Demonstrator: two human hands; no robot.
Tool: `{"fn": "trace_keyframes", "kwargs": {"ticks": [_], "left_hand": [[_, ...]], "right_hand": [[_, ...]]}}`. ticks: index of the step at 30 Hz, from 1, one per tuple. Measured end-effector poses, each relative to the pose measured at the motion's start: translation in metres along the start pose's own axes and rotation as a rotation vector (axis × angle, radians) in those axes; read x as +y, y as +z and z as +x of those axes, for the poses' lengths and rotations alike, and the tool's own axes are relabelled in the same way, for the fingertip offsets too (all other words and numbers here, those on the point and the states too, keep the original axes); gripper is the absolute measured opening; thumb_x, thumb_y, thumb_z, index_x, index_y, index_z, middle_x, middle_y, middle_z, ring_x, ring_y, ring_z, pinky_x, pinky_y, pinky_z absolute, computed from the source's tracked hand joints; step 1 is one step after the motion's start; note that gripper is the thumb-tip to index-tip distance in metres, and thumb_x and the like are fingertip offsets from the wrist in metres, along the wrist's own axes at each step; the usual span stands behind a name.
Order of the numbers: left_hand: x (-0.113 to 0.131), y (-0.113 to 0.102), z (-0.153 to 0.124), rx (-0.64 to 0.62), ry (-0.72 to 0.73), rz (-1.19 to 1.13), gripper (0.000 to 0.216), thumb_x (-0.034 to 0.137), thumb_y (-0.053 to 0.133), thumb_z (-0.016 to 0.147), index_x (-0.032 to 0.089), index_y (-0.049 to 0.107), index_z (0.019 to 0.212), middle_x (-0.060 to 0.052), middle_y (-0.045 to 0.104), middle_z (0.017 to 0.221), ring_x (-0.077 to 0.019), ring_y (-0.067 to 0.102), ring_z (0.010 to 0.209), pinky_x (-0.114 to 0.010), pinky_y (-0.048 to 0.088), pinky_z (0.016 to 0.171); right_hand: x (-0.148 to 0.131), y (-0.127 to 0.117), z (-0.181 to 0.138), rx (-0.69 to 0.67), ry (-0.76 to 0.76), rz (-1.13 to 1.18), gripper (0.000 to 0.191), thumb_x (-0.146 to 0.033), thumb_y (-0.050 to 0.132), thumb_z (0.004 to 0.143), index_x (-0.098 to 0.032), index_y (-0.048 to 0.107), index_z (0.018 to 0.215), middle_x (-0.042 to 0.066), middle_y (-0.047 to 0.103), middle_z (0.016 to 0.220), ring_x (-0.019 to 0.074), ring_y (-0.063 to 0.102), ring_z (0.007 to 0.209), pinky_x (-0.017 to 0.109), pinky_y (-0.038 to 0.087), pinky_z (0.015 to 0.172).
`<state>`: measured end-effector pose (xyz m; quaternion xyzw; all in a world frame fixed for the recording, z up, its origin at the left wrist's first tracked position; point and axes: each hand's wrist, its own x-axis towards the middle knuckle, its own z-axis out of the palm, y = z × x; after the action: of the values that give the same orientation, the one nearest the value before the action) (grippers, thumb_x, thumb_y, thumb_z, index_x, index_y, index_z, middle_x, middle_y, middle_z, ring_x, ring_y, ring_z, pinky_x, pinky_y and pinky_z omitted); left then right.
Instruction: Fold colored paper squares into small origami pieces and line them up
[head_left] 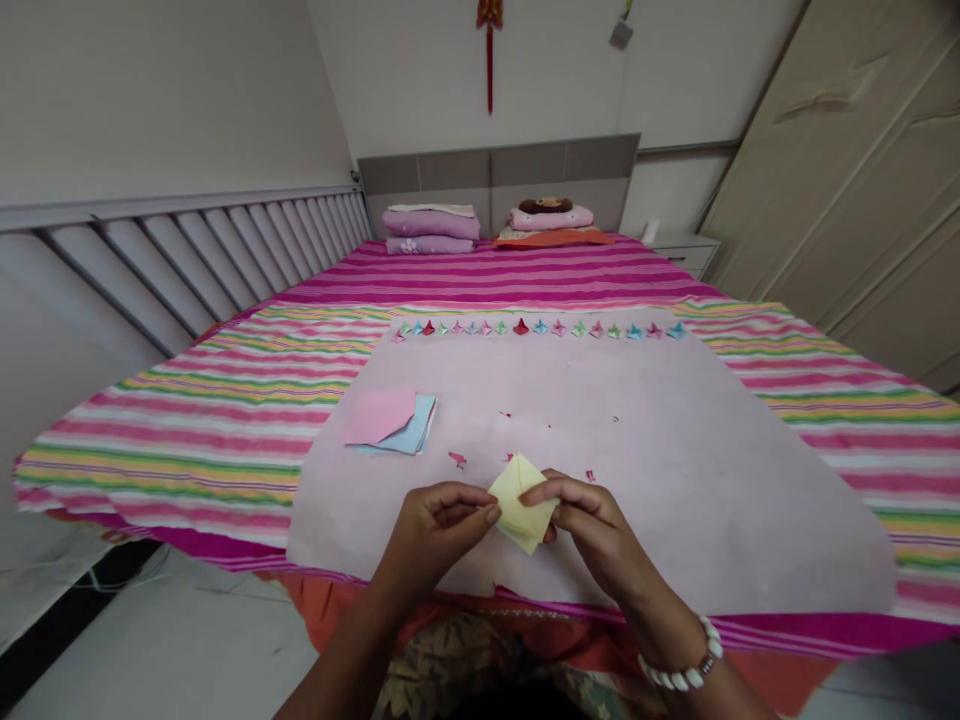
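Observation:
A pale yellow sheet of origami paper (517,485), folded into a small diamond, is held up between both hands near the front of the board. My left hand (442,525) pinches its left corner between thumb and fingers. On the opposite side, my right hand (592,525) grips the right corner, its index finger lying across the front and the other fingers partly hidden behind. A crease runs down from the diamond's top point. Beyond, to the left, lies a loose stack of pink paper (381,415) and light blue paper (412,430).
A large pale board (675,480) covers the front of a striped bed (202,410). Along its far edge runs a row of small folded paper pieces, including a red one (520,326). Red paper scraps (457,459) are scattered mid-board. Folded bedding (433,222) sits by the headboard.

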<state>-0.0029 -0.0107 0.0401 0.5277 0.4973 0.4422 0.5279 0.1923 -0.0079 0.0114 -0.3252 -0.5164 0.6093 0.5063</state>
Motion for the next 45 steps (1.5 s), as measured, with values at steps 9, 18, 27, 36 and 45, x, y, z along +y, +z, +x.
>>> {"fn": "trace_keyframes", "kwargs": {"ticks": [9, 18, 27, 36, 45], "left_hand": [[-0.009, 0.006, 0.001, 0.042, 0.044, -0.034, 0.020, 0.022, 0.078, 0.062, 0.017, 0.067, 0.078, 0.000, 0.071, 0.068, -0.0138, 0.067, 0.065, -0.021, 0.052, 0.061], [-0.015, 0.015, 0.005, 0.023, -0.082, -0.266, 0.057, 0.025, 0.083, 0.058, 0.013, 0.055, 0.107, 0.004, 0.068, 0.063, -0.0113, 0.064, 0.061, -0.021, 0.049, 0.061], [-0.012, 0.009, 0.007, 0.073, -0.059, -0.281, 0.041, 0.025, 0.081, 0.061, 0.018, 0.052, 0.089, 0.000, 0.073, 0.068, -0.0124, 0.066, 0.065, -0.022, 0.049, 0.064], [-0.015, 0.010, 0.004, -0.082, 0.254, 0.104, 0.009, 0.020, 0.071, 0.074, 0.019, 0.074, 0.082, -0.004, 0.071, 0.083, -0.0144, 0.062, 0.076, -0.024, 0.046, 0.066], [-0.013, 0.008, 0.004, -0.101, 0.271, 0.132, 0.010, 0.023, 0.070, 0.076, 0.022, 0.074, 0.084, -0.004, 0.069, 0.085, -0.0166, 0.061, 0.083, -0.025, 0.045, 0.070]], "right_hand": [[0.007, 0.011, 0.002, 0.208, 0.076, -0.123, 0.020, -0.034, 0.080, 0.065, -0.020, 0.067, 0.074, -0.002, 0.057, 0.062, 0.0101, 0.043, 0.049, 0.023, 0.035, 0.046], [0.004, 0.025, 0.001, 0.220, 0.023, 0.031, 0.082, -0.024, 0.080, 0.066, -0.029, 0.041, 0.138, -0.007, 0.053, 0.063, 0.0095, 0.046, 0.054, 0.022, 0.038, 0.052], [0.003, 0.021, 0.003, 0.346, 0.093, 0.121, 0.091, -0.025, 0.083, 0.059, -0.025, 0.039, 0.138, -0.006, 0.057, 0.061, 0.0138, 0.052, 0.057, 0.026, 0.040, 0.055], [0.003, 0.023, 0.001, 0.292, 0.099, 0.062, 0.089, -0.027, 0.082, 0.061, -0.025, 0.039, 0.138, -0.004, 0.062, 0.063, 0.0154, 0.055, 0.058, 0.028, 0.043, 0.057], [0.002, 0.026, -0.002, 0.313, 0.004, -0.115, 0.078, -0.028, 0.076, 0.066, -0.021, 0.043, 0.136, -0.009, 0.050, 0.059, 0.0058, 0.033, 0.045, 0.021, 0.025, 0.044]]}}
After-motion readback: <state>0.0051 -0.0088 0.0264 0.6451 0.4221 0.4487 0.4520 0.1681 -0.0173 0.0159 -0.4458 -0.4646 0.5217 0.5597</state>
